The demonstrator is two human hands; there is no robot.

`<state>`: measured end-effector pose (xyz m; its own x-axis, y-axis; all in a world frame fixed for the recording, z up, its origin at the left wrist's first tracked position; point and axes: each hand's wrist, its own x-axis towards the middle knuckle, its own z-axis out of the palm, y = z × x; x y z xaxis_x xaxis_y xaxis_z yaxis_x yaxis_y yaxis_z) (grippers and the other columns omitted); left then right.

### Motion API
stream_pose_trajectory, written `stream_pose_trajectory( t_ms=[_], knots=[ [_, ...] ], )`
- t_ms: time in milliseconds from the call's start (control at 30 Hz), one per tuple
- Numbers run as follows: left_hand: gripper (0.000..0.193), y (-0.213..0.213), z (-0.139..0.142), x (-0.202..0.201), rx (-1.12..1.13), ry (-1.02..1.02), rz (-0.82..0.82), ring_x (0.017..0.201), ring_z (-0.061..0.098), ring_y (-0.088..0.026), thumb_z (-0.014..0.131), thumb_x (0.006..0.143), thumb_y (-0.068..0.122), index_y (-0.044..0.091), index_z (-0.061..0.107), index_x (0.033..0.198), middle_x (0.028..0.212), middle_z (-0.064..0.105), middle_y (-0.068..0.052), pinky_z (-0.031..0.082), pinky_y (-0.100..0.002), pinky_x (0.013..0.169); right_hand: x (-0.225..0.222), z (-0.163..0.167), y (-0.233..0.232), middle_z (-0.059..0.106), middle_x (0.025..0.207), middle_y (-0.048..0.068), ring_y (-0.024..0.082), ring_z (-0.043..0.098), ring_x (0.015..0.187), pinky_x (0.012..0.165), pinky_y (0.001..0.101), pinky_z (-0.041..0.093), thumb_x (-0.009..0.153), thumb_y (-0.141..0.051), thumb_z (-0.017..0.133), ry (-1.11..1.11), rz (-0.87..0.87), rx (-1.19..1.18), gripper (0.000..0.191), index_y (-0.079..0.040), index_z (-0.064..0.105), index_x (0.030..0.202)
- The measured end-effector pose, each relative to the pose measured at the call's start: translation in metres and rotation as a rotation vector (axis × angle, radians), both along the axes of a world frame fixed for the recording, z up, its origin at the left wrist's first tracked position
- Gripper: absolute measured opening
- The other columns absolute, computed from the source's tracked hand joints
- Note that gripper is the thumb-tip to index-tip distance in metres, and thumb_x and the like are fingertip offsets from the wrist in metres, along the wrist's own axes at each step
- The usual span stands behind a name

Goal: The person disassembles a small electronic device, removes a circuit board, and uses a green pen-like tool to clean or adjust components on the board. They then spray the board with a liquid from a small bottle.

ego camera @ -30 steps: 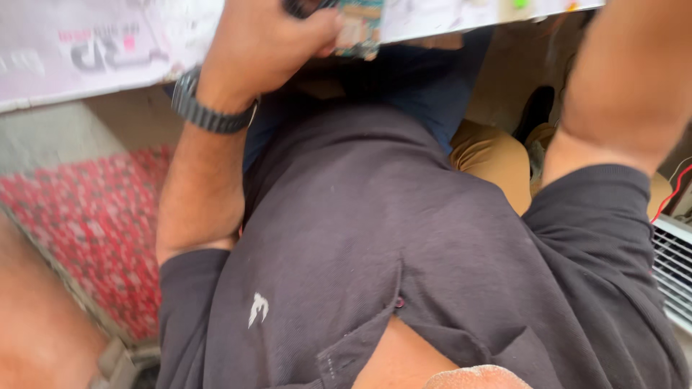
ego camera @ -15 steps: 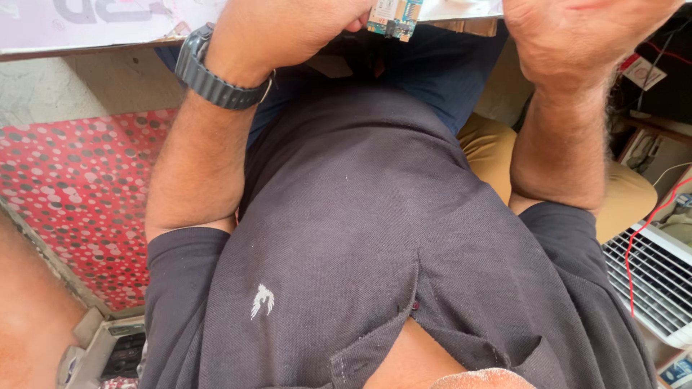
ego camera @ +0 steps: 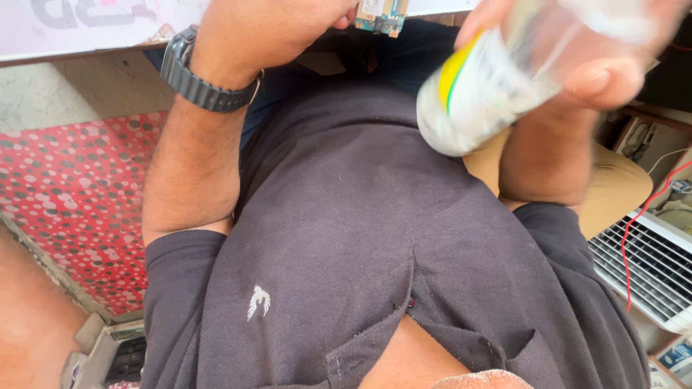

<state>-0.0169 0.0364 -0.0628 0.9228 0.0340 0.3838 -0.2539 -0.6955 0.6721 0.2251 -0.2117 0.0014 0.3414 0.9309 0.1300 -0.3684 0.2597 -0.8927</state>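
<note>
The right hand is wrapped around a clear plastic bottle with a yellow and green band, its thumb pressed against the side; the bottle is tilted, its base pointing down toward the person's chest, and it is blurred. It sits at the far right of the view, above the dark grey shirt. The left hand is at the far edge, left of centre, curled downward just beside a small green circuit board — whether its fingers actually grip the board cannot be told, since the top edge cuts them off. A dark wristwatch circles the left wrist. A white desk edge runs along the far left. Below it lies a red mat with pale dots. At the right — near the elbow — a white slatted grille shows with a red wire across it.
</note>
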Motion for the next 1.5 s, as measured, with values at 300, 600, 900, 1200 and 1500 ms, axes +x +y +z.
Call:
stream_pose_trajectory(
  t_ms=[300, 600, 900, 1200, 1500],
  knots=[
    [0.015, -0.003, 0.054, 0.016, -0.872, 0.25, 0.168, 0.077, 0.071, -0.01, 0.07, 0.099, -0.001, -0.002, 0.057, 0.105, 0.087, 0.066, -0.005, 0.058, -0.025, 0.068, -0.033, -0.033, 0.037, 0.059, 0.122, 0.025, 0.038, 0.073, 0.094, 0.074, 0.05, 0.068, 0.084, -0.029, 0.075, 0.5, 0.48, 0.275, 0.077, -0.014, 0.038, 0.15],
    [0.006, -0.002, 0.05, 0.011, -0.689, 0.236, 0.154, 0.073, 0.071, -0.01, 0.068, 0.101, 0.003, 0.001, 0.062, 0.101, 0.08, 0.069, -0.003, 0.056, -0.025, 0.065, -0.04, 0.037, 0.017, 0.063, 0.12, 0.023, 0.031, 0.071, 0.094, 0.077, 0.041, 0.06, 0.089, -0.016, 0.085, -0.431, 0.11, -0.202, 0.085, -0.026, 0.034, 0.156],
    [0.009, -0.003, 0.0, -0.001, -0.028, 0.054, 0.033, 0.081, 0.069, -0.012, 0.061, 0.106, 0.008, 0.009, 0.068, 0.1, 0.087, 0.071, 0.001, 0.055, -0.027, 0.067, -0.064, 0.055, 0.018, 0.058, 0.133, 0.015, 0.032, 0.066, 0.111, 0.091, 0.0387, 0.058, 0.093, -0.009, 0.092, -1.471, 0.009, -0.306, 0.073, -0.011, 0.039, 0.143],
    [0.01, -0.002, -0.001, -0.001, -0.026, 0.043, 0.048, 0.081, 0.07, -0.012, 0.062, 0.109, 0.009, 0.011, 0.068, 0.1, 0.087, 0.071, 0.001, 0.054, -0.027, 0.066, -0.068, 0.069, 0.029, 0.057, 0.132, 0.016, 0.033, 0.065, 0.111, 0.089, 0.0404, 0.057, 0.091, -0.009, 0.09, -1.571, 0.071, -0.283, 0.073, -0.008, 0.038, 0.143],
    [0.021, -0.008, 0.026, 0.007, -0.537, 0.278, 0.207, 0.065, 0.071, -0.011, 0.061, 0.105, 0.018, 0.007, 0.073, 0.092, 0.076, 0.072, -0.001, 0.056, -0.026, 0.058, -0.06, 0.068, 0.026, 0.057, 0.132, 0.016, 0.031, 0.067, 0.111, 0.091, 0.0394, 0.059, 0.093, -0.011, 0.092, -1.582, 0.059, -0.299, 0.077, -0.011, 0.036, 0.146]
  ],
)
